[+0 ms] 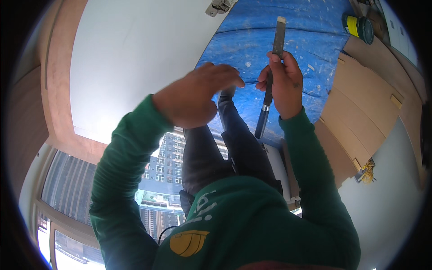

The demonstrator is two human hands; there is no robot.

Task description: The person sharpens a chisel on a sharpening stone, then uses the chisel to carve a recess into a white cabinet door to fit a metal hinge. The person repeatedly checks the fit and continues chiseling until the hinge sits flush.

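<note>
My right hand (288, 85) grips a long flat file (279, 39) by its dark blade, between thumb and fingers. The file stands nearly upright in the picture: its pale tip points to the far side, while its black handle (261, 123) with a bright metal collar hangs below the hand. My left hand (198, 92), slightly smeared, is held to the left of the file, back up and fingers stretched toward it. A gap lies between that hand and the file, and I see nothing in the hand. Beneath it lies a large white panel (135, 58).
A metal fitting (219, 7) sits at the panel's far edge. Blue sheeting (245, 40) with pale specks covers the floor. Cardboard (360, 103) leans at the right, near a dark tub with a yellow label (358, 28). A yellow cord (368, 173) hangs lower right; windows (162, 162) are at left.
</note>
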